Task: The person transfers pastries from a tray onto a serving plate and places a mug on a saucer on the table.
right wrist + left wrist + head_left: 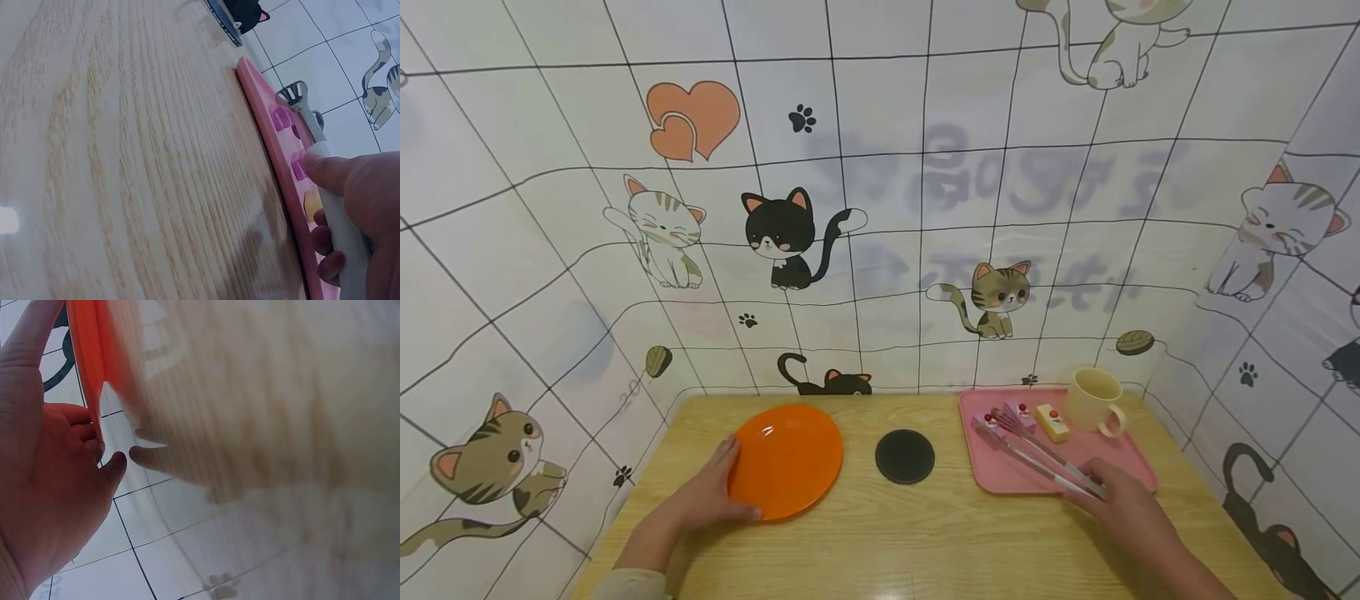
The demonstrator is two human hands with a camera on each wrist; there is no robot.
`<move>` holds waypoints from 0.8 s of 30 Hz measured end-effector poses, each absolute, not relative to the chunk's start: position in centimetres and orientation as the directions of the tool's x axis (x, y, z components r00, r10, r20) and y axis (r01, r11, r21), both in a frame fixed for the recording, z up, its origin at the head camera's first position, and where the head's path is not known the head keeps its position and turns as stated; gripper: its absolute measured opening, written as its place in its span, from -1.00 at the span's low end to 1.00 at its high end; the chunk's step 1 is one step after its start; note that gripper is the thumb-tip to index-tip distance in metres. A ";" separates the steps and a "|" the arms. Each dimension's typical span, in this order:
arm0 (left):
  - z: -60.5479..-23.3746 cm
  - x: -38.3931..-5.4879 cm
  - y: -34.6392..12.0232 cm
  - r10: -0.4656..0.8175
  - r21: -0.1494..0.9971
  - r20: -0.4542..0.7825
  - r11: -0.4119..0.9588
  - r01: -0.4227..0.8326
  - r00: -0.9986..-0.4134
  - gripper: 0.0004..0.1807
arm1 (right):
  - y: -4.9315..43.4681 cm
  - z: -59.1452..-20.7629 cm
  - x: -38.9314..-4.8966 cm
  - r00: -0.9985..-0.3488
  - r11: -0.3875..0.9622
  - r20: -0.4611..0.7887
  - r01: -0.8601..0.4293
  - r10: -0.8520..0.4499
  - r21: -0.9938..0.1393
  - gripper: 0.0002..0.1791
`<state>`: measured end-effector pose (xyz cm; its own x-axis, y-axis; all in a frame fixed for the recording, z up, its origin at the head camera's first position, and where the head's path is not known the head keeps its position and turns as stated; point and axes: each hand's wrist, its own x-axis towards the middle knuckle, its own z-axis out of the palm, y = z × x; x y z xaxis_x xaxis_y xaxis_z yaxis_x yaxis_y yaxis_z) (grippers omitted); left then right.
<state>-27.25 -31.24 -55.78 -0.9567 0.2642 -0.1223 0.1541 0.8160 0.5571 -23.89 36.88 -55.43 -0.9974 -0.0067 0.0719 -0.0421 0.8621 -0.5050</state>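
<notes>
Left hand point(709, 493) grips the plate point(786, 462); right hand point(1126, 507) clamps tongs point(1078, 476), seemingly lining up a pink cake point(990, 420). Next likely calls for squeezing.

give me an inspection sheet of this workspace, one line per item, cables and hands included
Surface: light wood-grain table, smooth, with a glare spot near its front.
Job's things: orange plate at left; tongs reaching over the pink tray, which bears two pink cakes and a yellow cake.
Clutter: dark round coaster between plate and tray; pale yellow mug at the tray's far right.
Hands: left hand grips the plate's rim; right hand grips the tongs.
Cables: nothing seen.
Surroundings: grid-patterned walls with cartoon cats.
</notes>
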 end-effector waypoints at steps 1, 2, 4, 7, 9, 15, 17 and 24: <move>-55.8 -27.3 -31.2 0.265 0.557 -0.122 0.816 0.155 -0.957 0.56 | 36.9 -55.5 -23.9 -0.997 0.862 0.073 -0.044 -0.008 -0.505 -0.65; -55.7 -27.3 -31.2 0.264 0.559 -0.120 0.815 0.154 -0.957 0.56 | 36.9 -55.5 -23.9 -0.997 0.860 0.076 -0.051 -0.014 -0.508 -0.66; -55.7 -27.3 -31.2 0.263 0.563 -0.117 0.812 0.155 -0.958 0.56 | 36.9 -55.6 -23.9 -0.996 0.857 0.082 -0.063 -0.025 -0.511 -0.68; -55.7 -27.3 -31.2 0.262 0.567 -0.117 0.810 0.152 -0.958 0.56 | 36.8 -55.7 -23.8 -0.994 0.856 0.101 -0.081 -0.034 -0.511 -0.70; -55.8 -27.3 -31.2 0.259 0.567 -0.118 0.810 0.150 -0.959 0.56 | 36.7 -55.7 -23.8 -0.994 0.859 0.106 -0.083 -0.034 -0.505 -0.70; -55.7 -27.3 -31.2 0.266 0.562 -0.112 0.811 0.160 -0.958 0.55 | 36.5 -55.5 -24.0 -0.996 0.865 0.083 -0.056 -0.016 -0.498 -0.67; -55.6 -27.3 -31.2 0.267 0.564 -0.111 0.810 0.161 -0.957 0.55 | 36.5 -55.6 -23.9 -0.995 0.866 0.093 -0.061 -0.016 -0.497 -0.68; -55.9 -27.4 -31.3 0.261 0.566 -0.116 0.810 0.152 -0.958 0.57 | 36.5 -55.6 -23.6 -0.994 0.864 0.111 -0.039 0.020 -0.503 -0.68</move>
<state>-27.38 -31.30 -55.86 -0.9582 0.2613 -0.1163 0.1521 0.8100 0.5663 -23.61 36.45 -55.61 -0.9936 0.0202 0.1108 -0.0385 0.8636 -0.5027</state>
